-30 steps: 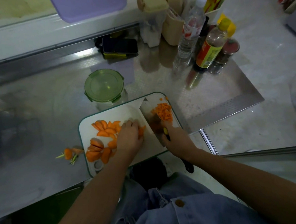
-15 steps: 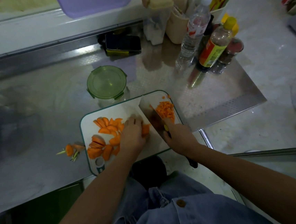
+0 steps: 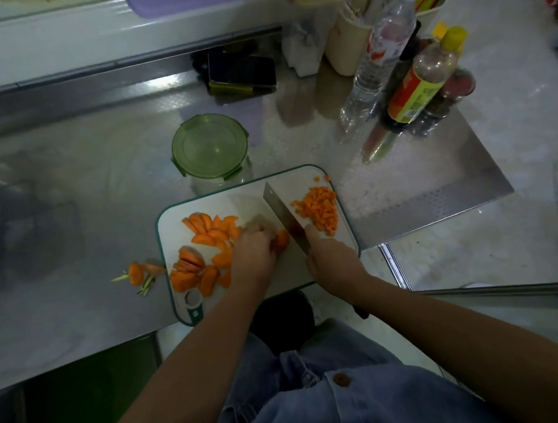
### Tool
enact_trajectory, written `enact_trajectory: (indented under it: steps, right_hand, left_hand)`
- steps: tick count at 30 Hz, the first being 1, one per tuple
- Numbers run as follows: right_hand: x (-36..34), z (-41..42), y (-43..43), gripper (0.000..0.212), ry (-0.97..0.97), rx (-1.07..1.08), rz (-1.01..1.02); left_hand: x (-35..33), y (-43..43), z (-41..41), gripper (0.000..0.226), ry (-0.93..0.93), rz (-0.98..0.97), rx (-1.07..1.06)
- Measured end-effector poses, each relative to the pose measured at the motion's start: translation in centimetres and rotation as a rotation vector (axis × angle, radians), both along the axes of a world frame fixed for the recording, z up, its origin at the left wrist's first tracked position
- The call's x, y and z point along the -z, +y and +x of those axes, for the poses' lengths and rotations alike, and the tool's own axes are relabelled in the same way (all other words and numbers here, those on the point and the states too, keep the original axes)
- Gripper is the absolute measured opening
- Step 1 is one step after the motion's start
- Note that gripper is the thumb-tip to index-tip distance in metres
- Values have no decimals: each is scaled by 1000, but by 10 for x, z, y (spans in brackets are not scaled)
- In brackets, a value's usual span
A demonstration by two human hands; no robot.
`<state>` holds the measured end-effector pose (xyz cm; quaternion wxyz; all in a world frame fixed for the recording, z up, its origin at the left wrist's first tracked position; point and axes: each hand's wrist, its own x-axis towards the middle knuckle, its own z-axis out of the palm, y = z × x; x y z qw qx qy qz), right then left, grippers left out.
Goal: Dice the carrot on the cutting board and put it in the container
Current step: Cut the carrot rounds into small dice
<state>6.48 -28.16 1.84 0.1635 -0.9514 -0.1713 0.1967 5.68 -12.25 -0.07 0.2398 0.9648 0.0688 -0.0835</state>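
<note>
Dicing on the board, both hands down.
Trimmings (image 3: 139,274) lie on the surface (image 3: 80,182) left of the board (image 3: 202,208). Slices (image 3: 206,245) cover its left half, with the lidded container (image 3: 210,148) just behind. Left hand (image 3: 253,254), fingers curled, pins a carrot piece (image 3: 282,240). Knife (image 3: 283,214) stands beside it. Right hand (image 3: 333,260) is wrapped round the handle. Dice (image 3: 318,209) are piled at the board's right.

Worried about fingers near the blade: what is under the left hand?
A carrot piece sticks out from under the left hand, beside the knife. The hand covers the rest of it and the board there; how much carrot lies beneath cannot be seen.
</note>
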Motion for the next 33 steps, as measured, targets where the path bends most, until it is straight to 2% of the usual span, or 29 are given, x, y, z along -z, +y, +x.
enact_trajectory:
  steps: [8, 20, 33]
  right_hand:
    - [-18, 10, -1, 29, -20, -44, 78]
    - [-15, 0, 9, 35, 67, -52, -43]
    - [-19, 1, 3, 33, -32, -48, 57]
  left_hand:
    - [10, 1, 0, 7, -18, -23, -17]
    - [7, -2, 0, 21, -15, -22, -25]
    - [-1, -3, -3, 19, 14, -52, -120]
